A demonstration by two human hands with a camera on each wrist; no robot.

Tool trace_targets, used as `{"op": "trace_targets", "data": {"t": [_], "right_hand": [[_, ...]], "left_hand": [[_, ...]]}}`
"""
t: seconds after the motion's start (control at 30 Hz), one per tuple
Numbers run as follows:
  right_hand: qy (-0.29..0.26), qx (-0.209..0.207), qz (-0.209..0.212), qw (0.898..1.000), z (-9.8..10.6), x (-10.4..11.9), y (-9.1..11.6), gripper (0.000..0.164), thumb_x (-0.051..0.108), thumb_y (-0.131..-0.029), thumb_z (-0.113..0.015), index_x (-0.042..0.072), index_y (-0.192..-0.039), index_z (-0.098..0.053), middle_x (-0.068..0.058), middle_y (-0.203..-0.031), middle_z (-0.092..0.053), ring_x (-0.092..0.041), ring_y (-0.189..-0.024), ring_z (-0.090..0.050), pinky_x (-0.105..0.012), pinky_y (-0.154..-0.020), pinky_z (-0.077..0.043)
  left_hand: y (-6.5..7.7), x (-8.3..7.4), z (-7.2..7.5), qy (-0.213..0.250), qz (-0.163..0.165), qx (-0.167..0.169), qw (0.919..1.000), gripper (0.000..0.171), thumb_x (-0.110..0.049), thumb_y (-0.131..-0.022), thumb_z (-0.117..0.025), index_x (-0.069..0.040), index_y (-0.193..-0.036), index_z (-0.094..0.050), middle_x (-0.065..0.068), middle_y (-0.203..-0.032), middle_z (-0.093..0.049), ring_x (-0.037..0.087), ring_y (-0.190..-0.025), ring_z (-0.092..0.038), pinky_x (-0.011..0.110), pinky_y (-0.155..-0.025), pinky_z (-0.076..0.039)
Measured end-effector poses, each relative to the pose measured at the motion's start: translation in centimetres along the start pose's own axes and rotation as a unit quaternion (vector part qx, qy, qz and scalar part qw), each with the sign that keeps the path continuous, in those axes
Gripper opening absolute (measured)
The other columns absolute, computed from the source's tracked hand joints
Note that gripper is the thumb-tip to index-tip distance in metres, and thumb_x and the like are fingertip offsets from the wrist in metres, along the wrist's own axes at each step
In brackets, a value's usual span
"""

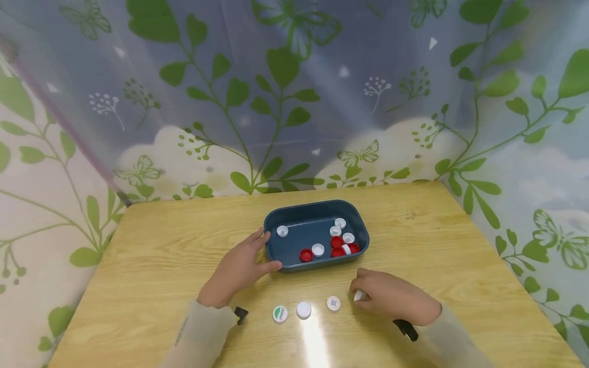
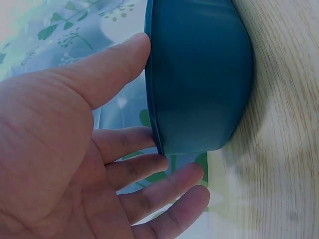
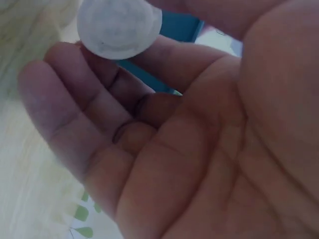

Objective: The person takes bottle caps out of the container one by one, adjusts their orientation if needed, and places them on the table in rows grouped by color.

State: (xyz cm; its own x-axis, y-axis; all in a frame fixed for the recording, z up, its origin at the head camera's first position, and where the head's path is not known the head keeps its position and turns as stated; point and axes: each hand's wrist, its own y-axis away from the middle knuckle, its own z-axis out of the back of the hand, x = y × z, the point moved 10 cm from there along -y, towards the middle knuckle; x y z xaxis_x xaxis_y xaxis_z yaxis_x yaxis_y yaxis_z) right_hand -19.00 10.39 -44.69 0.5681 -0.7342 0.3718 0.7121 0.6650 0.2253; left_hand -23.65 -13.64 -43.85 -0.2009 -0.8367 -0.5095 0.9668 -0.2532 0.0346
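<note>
A dark blue tray (image 1: 276, 220) stands mid-table with several red and white bottle caps inside. My left hand (image 1: 250, 260) rests open against the tray's left end, thumb and fingers touching its wall (image 2: 199, 74). My right hand (image 1: 391, 299) lies just in front of the tray's right corner and pinches a white cap (image 1: 359, 295) between thumb and fingertips; the right wrist view shows that cap (image 3: 118, 25) at the fingertips. Three white caps lie in a row on the table between my hands: one with a green mark (image 1: 279, 314), a plain one (image 1: 303, 309), one with a printed square (image 1: 333, 303).
The wooden table (image 1: 460, 245) is walled on three sides by a leaf-and-butterfly printed curtain (image 1: 294, 102). Glare streaks the table near the front edge (image 1: 315, 342).
</note>
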Motion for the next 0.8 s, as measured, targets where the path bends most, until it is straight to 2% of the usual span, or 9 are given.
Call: {"op": "trace_targets", "data": {"t": [0.17,0.3,0.6,0.8], "right_hand": [[0.020,-0.005,0.024,1.000,-0.4,0.3,-0.1,0.012,0.017,-0.092,-0.058,0.017,-0.097,-0.069,0.009,-0.086,-0.052,-0.005,-0.073,-0.046,-0.024,-0.068,-0.044],[0.032,-0.023,0.042,0.998,-0.4,0.4,-0.3,0.014,0.014,-0.091,-0.060,0.018,-0.099,-0.070,0.010,-0.091,-0.059,-0.005,-0.080,-0.051,-0.029,-0.074,-0.049],[0.047,-0.038,0.019,0.998,-0.5,-0.3,-1.2,0.018,0.017,-0.088,-0.065,0.019,-0.106,-0.067,0.009,-0.097,-0.059,-0.006,-0.083,-0.051,-0.028,-0.075,-0.049],[0.054,-0.045,-0.009,0.997,-0.6,-0.8,-1.2,0.013,0.019,-0.084,-0.069,0.019,-0.097,-0.066,0.008,-0.091,-0.054,-0.009,-0.079,-0.048,-0.029,-0.073,-0.047]], "left_hand": [[0.0,-0.2,-0.1,0.001,0.000,0.000,1.0000,0.082,-0.055,-0.082,-0.066,-0.013,-0.146,-0.038,0.004,-0.155,-0.025,0.025,-0.139,-0.030,0.046,-0.107,-0.034],[0.0,-0.1,-0.2,0.005,0.005,0.004,1.0000,0.082,-0.056,-0.083,-0.065,-0.014,-0.147,-0.037,0.001,-0.156,-0.024,0.025,-0.140,-0.029,0.045,-0.107,-0.034],[0.0,0.3,0.0,0.010,0.011,0.004,0.9999,0.082,-0.057,-0.082,-0.065,-0.016,-0.148,-0.036,0.001,-0.156,-0.023,0.026,-0.140,-0.029,0.047,-0.107,-0.034],[0.0,0.4,-0.4,0.026,0.017,0.010,0.9995,0.082,-0.056,-0.082,-0.066,-0.019,-0.148,-0.036,-0.003,-0.156,-0.022,0.024,-0.140,-0.028,0.047,-0.108,-0.033]]}}
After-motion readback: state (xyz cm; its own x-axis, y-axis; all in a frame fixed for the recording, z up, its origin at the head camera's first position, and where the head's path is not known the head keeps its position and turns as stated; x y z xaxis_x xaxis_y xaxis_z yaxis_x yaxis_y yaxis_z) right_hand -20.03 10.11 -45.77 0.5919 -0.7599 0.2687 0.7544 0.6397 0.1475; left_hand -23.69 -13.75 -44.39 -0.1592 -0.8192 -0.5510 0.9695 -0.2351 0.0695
